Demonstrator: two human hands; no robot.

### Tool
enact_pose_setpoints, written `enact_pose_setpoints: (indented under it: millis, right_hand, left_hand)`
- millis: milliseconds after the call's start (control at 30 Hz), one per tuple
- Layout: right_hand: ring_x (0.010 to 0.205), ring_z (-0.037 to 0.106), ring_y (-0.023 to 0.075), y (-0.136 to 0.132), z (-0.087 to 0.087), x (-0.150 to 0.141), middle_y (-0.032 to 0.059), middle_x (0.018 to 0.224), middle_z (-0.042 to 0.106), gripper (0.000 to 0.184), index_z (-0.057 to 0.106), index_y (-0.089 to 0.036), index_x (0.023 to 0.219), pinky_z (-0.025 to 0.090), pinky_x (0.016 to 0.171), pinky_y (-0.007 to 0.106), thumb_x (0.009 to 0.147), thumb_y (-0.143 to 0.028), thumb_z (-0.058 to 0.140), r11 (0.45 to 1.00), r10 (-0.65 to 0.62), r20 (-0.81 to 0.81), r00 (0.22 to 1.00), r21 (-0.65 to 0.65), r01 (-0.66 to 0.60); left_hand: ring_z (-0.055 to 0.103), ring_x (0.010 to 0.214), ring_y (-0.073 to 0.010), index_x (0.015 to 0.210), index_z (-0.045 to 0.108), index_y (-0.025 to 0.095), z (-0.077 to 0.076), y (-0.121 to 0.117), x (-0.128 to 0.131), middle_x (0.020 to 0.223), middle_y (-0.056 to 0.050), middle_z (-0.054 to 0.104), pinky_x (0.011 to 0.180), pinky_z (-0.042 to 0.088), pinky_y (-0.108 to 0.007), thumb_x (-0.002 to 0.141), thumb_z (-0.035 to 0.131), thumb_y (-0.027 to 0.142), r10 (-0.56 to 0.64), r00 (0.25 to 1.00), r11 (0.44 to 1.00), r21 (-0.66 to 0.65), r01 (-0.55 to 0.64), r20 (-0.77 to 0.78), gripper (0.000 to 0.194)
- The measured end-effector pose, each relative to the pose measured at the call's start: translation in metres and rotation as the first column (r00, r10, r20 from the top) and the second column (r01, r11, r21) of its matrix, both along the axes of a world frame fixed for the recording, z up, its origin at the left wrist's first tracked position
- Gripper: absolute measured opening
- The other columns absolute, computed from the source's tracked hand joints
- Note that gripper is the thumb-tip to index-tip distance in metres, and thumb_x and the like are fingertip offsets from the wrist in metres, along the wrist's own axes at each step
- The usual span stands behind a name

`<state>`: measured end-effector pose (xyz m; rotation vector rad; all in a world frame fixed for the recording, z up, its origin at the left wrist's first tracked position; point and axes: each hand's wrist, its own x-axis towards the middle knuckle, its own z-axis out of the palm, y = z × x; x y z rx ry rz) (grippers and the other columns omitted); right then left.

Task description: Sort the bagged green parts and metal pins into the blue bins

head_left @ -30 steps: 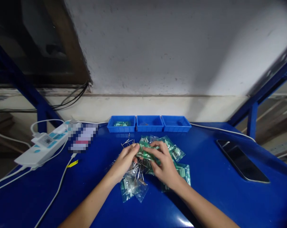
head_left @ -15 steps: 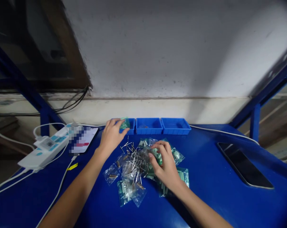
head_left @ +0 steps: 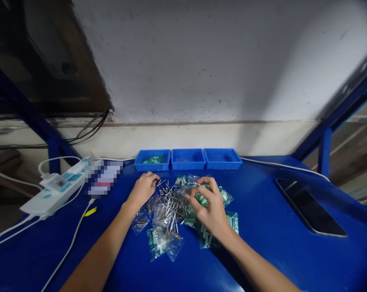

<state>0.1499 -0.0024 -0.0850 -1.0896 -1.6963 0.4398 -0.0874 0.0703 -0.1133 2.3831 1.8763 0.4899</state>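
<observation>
Many metal pins (head_left: pixel 171 205) separate left hand (head_left: pixel 142 190) (fingers: I cannot tell) from right hand (head_left: pixel 210 205) (fingers parted), apparently for 2-sided access.

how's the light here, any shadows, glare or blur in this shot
Head view: a soft-edged shadow across the wall; head view: a dark shadow on the blue table beneath the right forearm, glints on plastic bags; head view: phone at left pixelated.

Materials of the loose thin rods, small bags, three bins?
Loose thin rods: likely metal, smooth, with silvery glints.
Small bags: apparently thin plastic film, glossy, wrinkled, see-through; some look green-tinted.
Three bins: probably molded plastic, uniformly blue, thin-walled.
</observation>
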Motion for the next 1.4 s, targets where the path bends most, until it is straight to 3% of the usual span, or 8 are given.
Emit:
enact_pose_setpoints:
  millis: [167,333,433,567,733,1067,1233,1400]
  right_hand:
    - [0.097,0.049,0.0231,-0.001,-0.002,-0.002,0.0063,0.098,0.047,0.011,0.059,-0.02,0.068,0.044,0.078,0.038,0.079,-0.021,0.061,0.999,0.016,-0.006,1.0,0.033,-0.015]
    - [0.094,0.05,0.0227,0.001,-0.005,-0.003,0.0057,0.096,0.049,0.011,0.059,-0.02,0.068,0.043,0.08,0.038,0.079,-0.02,0.061,0.999,-0.002,0.022,1.0,0.046,0.001]
    - [0.091,0.052,0.0221,0.003,-0.007,-0.003,0.0062,0.095,0.052,0.006,0.062,-0.022,0.087,0.044,0.079,0.037,0.083,-0.021,0.056,1.0,0.012,0.064,0.998,0.017,-0.013]
    - [0.088,0.053,0.0216,0.004,-0.01,-0.003,0.0062,0.092,0.056,0.024,0.055,-0.021,0.109,0.045,0.077,0.035,0.085,-0.02,0.053,0.995,0.096,0.166,0.981,-0.005,-0.097]
    - [0.085,0.052,0.0206,0.003,-0.015,-0.005,0.0059,0.09,0.058,0.012,0.056,-0.02,0.095,0.044,0.074,0.033,0.087,-0.015,0.049,0.98,0.176,0.261,0.949,0.041,-0.193]
    - [0.073,0.052,0.0181,0.004,-0.015,-0.003,0.0049,0.081,0.06,0.009,0.055,-0.018,0.091,0.04,0.065,0.029,0.087,-0.014,0.048,0.976,0.171,0.355,0.919,0.066,-0.207]
    - [0.069,0.052,0.0165,0.001,-0.011,-0.003,0.003,0.075,0.059,0.011,0.058,-0.02,0.083,0.038,0.065,0.028,0.09,-0.021,0.048,0.979,0.169,0.318,0.933,0.052,-0.195]
    - [0.068,0.053,0.0159,0.0,-0.009,-0.003,0.0022,0.07,0.059,0.018,0.055,-0.019,0.077,0.037,0.062,0.026,0.091,-0.024,0.045,0.995,0.101,0.218,0.971,0.001,-0.104]
  left_hand:
    - [0.057,0.081,-0.0202,0.088,0.066,0.02,0.001,-0.006,-0.007,0.086,-0.006,0.06,0.074,0.044,-0.03,0.084,0.046,0.016,0.091,0.996,0.996,0.004,-0.091,-0.009,0.02]
    - [0.051,0.086,-0.0238,0.076,0.059,0.019,0.009,-0.015,-0.01,0.086,-0.008,0.055,0.077,0.04,-0.034,0.084,0.046,0.013,0.111,0.993,0.992,0.061,-0.109,-0.025,0.016]
    - [0.05,0.084,-0.0211,0.082,0.054,0.019,0.017,-0.026,0.003,0.086,-0.005,0.056,0.078,0.04,-0.033,0.089,0.041,0.016,0.009,0.998,0.996,0.086,-0.013,0.057,0.015]
    - [0.05,0.086,-0.0194,0.085,0.05,0.02,0.023,-0.049,0.036,0.086,-0.003,0.056,0.079,0.039,-0.032,0.091,0.038,0.018,-0.219,0.935,0.975,0.102,0.198,0.28,0.014]
    - [0.053,0.084,-0.0168,0.083,0.05,0.019,0.023,-0.065,0.063,0.086,-0.003,0.055,0.075,0.041,-0.028,0.093,0.036,0.022,-0.285,0.844,0.946,-0.005,0.323,0.454,0.017]
    - [0.058,0.073,-0.0136,0.1,0.052,0.021,0.021,-0.06,0.058,0.075,0.002,0.059,0.07,0.043,-0.026,0.09,0.043,0.023,-0.21,0.717,0.941,-0.062,0.334,0.664,0.014]
    - [0.057,0.065,-0.0127,0.104,0.053,0.02,0.022,-0.062,0.057,0.066,0.004,0.056,0.066,0.044,-0.025,0.09,0.042,0.026,-0.181,0.714,0.954,-0.057,0.295,0.677,0.018]
    - [0.059,0.071,-0.0132,0.097,0.06,0.021,0.032,-0.063,0.053,0.073,0.002,0.061,0.069,0.043,-0.024,0.088,0.051,0.029,-0.236,0.778,0.963,0.035,0.267,0.582,0.015]
